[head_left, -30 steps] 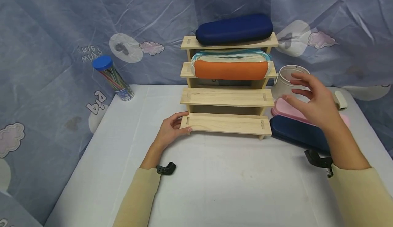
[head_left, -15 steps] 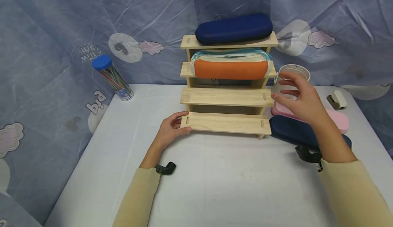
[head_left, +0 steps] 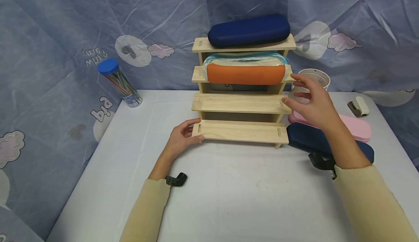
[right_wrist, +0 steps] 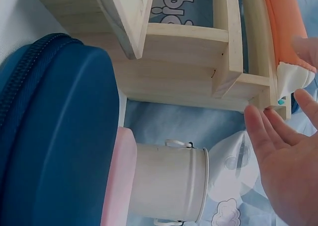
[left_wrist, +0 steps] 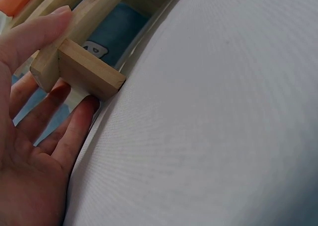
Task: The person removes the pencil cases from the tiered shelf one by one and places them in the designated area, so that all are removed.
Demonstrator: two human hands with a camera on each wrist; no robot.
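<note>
Smooth, matt wooden rack (head_left: 240,103).

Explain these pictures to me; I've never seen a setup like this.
There is no robot here, just a person's two bare hands. The wide picture comes from the head, looking forward and down; the two close ones come from the wrists.

The left hand holds the left end of the lowest board of a wooden rack. The right hand, fingers spread, is at the rack's right side; whether it touches is hard to tell.

The rack bears a blue case and an orange pouch. Also on the white surface are a dark blue case, a pink case, a white pot and a blue-lidded jar.
</note>
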